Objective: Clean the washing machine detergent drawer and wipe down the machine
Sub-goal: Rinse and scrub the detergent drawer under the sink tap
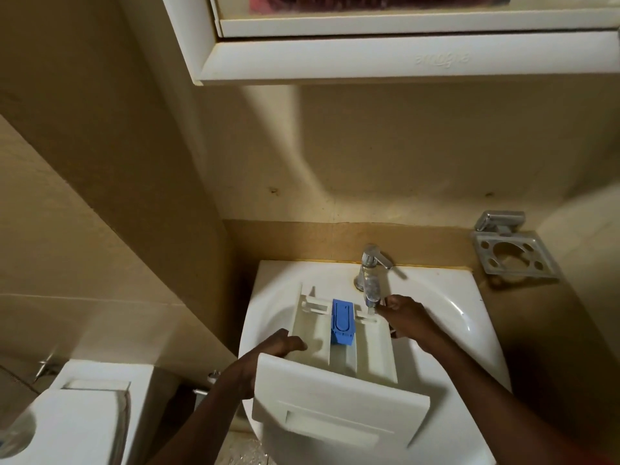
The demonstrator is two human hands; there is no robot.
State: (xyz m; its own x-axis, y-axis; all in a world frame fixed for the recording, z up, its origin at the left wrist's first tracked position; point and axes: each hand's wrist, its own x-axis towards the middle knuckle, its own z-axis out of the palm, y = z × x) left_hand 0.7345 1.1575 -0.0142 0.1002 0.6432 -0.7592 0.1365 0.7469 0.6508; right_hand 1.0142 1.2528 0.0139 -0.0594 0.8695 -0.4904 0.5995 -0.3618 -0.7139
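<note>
Head view, looking down over a white sink in the lower middle of the frame, set against a beige wall. The detergent drawer is held over the basin, its broad white front panel toward the bottom of the frame and its back end pointing up-frame under the tap. The drawer sits tilted, with the panel running from left down to lower right. A blue insert stands in the middle compartment, with open white compartments either side. The left hand grasps the drawer's left wall just behind the front panel, fingers curled over the rim. The right hand is at the drawer's far right corner, right beside the tap spout; its fingers are curled and seem to clasp the right wall, though the contact is partly hidden by the hand itself. A short, pale streak below the spout looks like water falling into the back of the right compartment; too small to be sure. Right of the sink, in the middle right of the frame, a chrome toothbrush holder is fixed to the wall. A white cabinet fills the top of the frame. A white toilet cistern occupies the lower left corner.
</note>
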